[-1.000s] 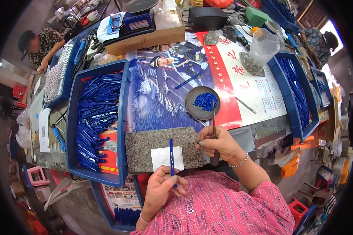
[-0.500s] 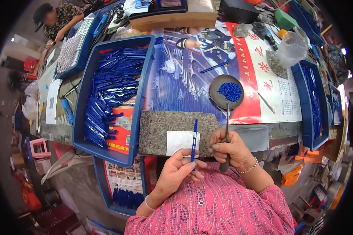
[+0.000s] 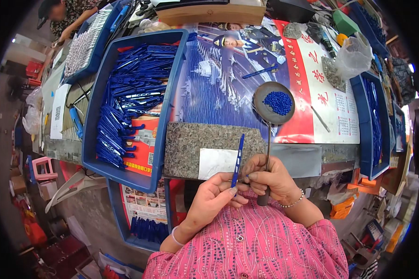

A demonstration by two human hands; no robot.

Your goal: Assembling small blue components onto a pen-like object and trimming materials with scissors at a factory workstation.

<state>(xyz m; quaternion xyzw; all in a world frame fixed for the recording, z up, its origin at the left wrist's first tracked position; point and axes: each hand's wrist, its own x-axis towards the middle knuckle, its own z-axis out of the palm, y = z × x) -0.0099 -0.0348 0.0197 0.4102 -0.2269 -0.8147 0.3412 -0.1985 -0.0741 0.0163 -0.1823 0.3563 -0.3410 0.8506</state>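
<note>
My left hand [image 3: 215,197] pinches a slim blue plastic strip [image 3: 238,160] with pale slots along it, held upright. Close beside it, my right hand [image 3: 275,179] has thumb and forefinger together on a tiny blue piece [image 3: 248,176]. The same hand's other fingers wrap the dark handle of a screwdriver-like tool [image 3: 263,200]. Its thin shaft points away from me, and the tip overlaps the near rim of a round dark dish [image 3: 260,111]. Small blue pellets [image 3: 278,103] lie heaped in that dish. Beneath my hands' far side lies a white paper [image 3: 214,162] on a speckled stone slab [image 3: 186,144].
A large blue tray [image 3: 158,172] of similar blue strips stands left, above a lower blue tray [image 3: 115,209]. Another blue tray [image 3: 365,135] is at right. One loose strip [image 3: 260,72] and a thin metal rod [image 3: 320,119] lie on the poster [image 3: 214,100]. A person [image 3: 72,23] is far left.
My left hand and the strip have moved right, closer to my right hand. The tool's tip has shifted slightly left against the dish. The view has shifted a little.
</note>
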